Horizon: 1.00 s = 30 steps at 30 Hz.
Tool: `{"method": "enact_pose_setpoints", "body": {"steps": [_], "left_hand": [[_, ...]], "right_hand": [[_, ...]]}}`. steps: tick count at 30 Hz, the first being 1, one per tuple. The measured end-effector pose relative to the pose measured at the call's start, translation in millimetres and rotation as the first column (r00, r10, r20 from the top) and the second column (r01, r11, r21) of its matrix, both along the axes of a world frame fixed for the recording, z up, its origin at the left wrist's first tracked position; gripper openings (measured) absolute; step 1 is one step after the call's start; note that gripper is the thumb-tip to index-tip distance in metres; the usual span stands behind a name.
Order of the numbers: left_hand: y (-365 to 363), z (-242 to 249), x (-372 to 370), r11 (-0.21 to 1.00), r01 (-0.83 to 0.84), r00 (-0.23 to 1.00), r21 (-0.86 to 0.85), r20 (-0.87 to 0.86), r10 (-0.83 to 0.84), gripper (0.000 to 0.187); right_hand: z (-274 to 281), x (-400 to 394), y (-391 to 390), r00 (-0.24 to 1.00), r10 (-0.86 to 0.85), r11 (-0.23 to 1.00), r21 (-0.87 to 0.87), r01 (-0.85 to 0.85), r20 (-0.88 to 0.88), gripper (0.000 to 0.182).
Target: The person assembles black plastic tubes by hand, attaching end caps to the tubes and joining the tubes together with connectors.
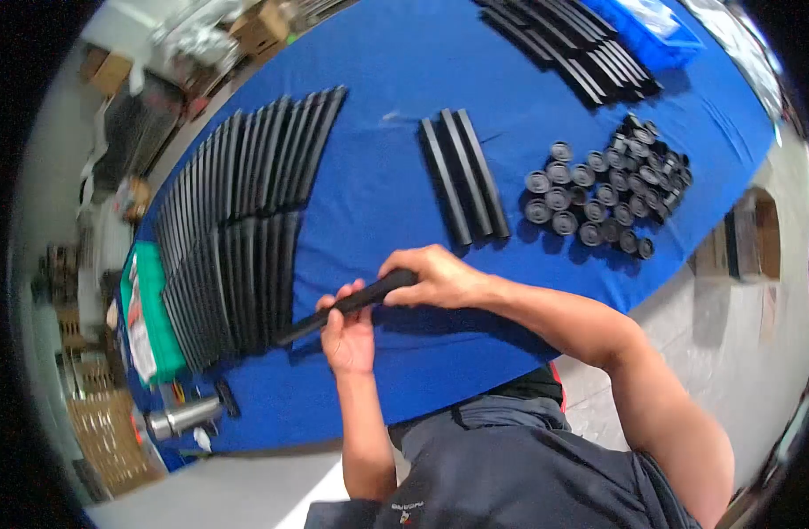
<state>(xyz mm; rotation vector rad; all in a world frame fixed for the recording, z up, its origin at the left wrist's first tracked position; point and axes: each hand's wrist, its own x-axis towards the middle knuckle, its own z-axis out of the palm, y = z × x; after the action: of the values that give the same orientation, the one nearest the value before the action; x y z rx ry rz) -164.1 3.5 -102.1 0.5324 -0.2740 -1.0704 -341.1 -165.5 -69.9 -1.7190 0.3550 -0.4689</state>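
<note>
A black bar point(356, 301) is held slantwise above the blue cloth, its lower left end near the rows of black strips point(246, 167). My left hand point(349, 335) grips it around the middle from below, fingers closed round it. At its upper right end my right hand point(439, 278) is closed on it, covering the tip. Beyond my hands lie a few separate black bars point(464, 176), side by side. To their right sits a cluster of round black parts point(591, 234).
More black strips point(572, 53) lie at the far right beside a blue bin point(678, 48). A green box point(160, 326) stands at the left edge, with a metal cylinder point(186, 418) near it. Cardboard boxes point(261, 28) are behind the blue-covered table point(378, 88).
</note>
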Motion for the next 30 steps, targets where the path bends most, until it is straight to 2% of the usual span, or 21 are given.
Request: {"method": "enact_pose_setpoints", "body": {"steps": [2,4,5,13,16,17,18,20,24,30], "left_hand": [[-0.3,-1.8,2.2,0.999,0.019,1.0,-0.034,-0.006,-0.019,0.021],[0.0,-1.9,2.8,0.999,0.021,1.0,-0.035,0.01,-0.021,0.02],[-0.1,-1.8,3.3,0.999,0.018,1.0,-0.033,0.02,-0.018,0.02],[1.3,-3.0,5.0,0.996,0.049,0.997,-0.073,0.063,-0.044,0.021],[3.4,4.0,9.4,0.998,0.063,0.994,-0.007,0.086,-0.063,0.024],[6.7,9.8,12.6,0.995,0.067,0.989,0.067,0.126,-0.076,0.026],[6.8,11.4,13.4,0.994,0.086,0.991,0.066,0.098,-0.092,0.025],[9.3,13.7,14.2,0.991,0.118,0.992,0.069,0.041,-0.121,0.024],[14.2,-0.3,24.9,0.984,0.174,0.984,-0.024,0.036,-0.173,0.026],[14.7,3.2,21.8,0.983,0.181,0.981,-0.012,0.069,-0.179,0.027]], "right_hand": [[-2.4,-0.7,-0.5,0.999,0.047,0.995,0.087,-0.046,-0.01,0.036],[-0.7,-0.2,0.6,0.999,0.032,0.999,0.039,-0.031,-0.022,0.035],[-5.9,1.4,4.0,0.998,-0.024,0.996,-0.081,0.029,0.064,0.035],[-7.2,-0.4,4.3,0.993,-0.014,0.995,-0.099,0.025,0.118,0.034],[-11.5,1.3,12.2,0.984,-0.042,0.987,-0.145,0.068,0.174,0.034],[-12.6,2.7,15.9,0.973,-0.063,0.975,-0.193,0.107,0.222,0.034],[-12.1,3.4,18.7,0.96,-0.079,0.961,-0.235,0.145,0.269,0.034],[-12.3,0.1,22.1,0.966,-0.037,0.965,-0.243,0.101,0.254,0.035],[-17.2,3.1,18.9,0.97,0.003,0.952,-0.296,0.071,0.242,0.036],[1.3,-3.0,5.7,0.989,0.146,0.989,-0.037,-0.146,-0.005,0.034]]}}
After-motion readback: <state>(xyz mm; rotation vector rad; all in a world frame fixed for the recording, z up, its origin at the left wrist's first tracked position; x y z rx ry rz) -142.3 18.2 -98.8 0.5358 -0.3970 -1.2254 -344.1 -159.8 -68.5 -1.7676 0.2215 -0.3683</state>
